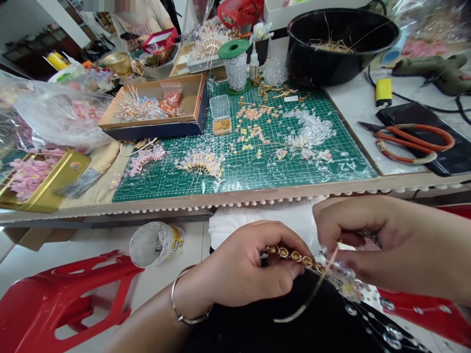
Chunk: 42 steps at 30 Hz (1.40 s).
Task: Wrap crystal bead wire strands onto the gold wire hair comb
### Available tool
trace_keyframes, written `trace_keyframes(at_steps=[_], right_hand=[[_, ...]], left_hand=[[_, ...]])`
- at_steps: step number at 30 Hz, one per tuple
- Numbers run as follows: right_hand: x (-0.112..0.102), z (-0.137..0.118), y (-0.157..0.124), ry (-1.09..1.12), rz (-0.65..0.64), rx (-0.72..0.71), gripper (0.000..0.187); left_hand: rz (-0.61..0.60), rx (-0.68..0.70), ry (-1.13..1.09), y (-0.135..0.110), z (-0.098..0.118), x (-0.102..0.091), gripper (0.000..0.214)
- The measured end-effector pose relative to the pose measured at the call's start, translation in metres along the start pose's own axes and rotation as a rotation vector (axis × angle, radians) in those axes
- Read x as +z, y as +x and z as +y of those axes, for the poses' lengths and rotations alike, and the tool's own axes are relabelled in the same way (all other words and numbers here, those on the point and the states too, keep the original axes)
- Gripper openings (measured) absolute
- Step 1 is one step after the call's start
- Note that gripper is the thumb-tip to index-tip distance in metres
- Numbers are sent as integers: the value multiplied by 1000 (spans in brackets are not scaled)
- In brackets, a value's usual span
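My left hand (257,262) pinches a gold beaded band (295,256) between thumb and fingers, above my lap. At the band's right end hangs a cluster of clear beads and small flowers (348,284), with strands of clear beads (392,336) trailing down to the right. My right hand (371,245) is closed at that end, its fingers pressed around a thin pale cord or wire (320,284) whose loose tail curves down below the band. Blur and the fingers hide part of the right-hand grip.
On the table's green cutting mat (235,184) lie beaded flower pieces (202,164), loose clear beads (312,127) and a bead spool (235,68). Orange-handled pliers (415,139) rest on a phone (441,162). Red stool (55,294) and white bucket (147,245) stand below. Another person (142,19) is behind.
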State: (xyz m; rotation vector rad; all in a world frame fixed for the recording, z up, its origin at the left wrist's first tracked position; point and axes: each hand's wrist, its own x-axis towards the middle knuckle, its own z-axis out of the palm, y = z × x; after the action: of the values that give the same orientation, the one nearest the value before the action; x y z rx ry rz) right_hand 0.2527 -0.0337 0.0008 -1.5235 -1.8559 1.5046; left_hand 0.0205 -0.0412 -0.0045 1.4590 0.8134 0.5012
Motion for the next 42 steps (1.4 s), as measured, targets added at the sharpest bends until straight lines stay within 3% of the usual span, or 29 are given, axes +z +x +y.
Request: trace_keyframes(at_steps=[3,8,14,18,22,25,29,35,39,42], right_hand=[[1,7,3,-213,-147,28,23],[-5,-2,7,-18,-276,36,25],[-4,-14,2,255,-94,-56,28],[-5,-18,12,586,-65,4,39],[-1,-20,21,721,-65,97,40],[1,-23,23,733,-23,99,38],[-1,-28,19,717,74,-3,42],[-1,-27,3,385,179,41,33],[0,-27,0,465,177,-61,50],[1,-25,0,558,241,-50,42]], left_hand=[[25,-97,-107,0,-1,2,11],[106,-129,-174,2,-2,3,23],[205,-17,-127,1,-4,3,14],[195,57,-83,-1,-5,0,15],[142,160,-11,-3,-6,-2,12],[131,194,4,-5,-6,-2,13],[134,165,-8,-4,-5,-2,18],[143,135,-30,-3,-5,-3,12],[140,121,-57,-3,-4,-4,10],[133,103,-76,-3,-3,-3,12]])
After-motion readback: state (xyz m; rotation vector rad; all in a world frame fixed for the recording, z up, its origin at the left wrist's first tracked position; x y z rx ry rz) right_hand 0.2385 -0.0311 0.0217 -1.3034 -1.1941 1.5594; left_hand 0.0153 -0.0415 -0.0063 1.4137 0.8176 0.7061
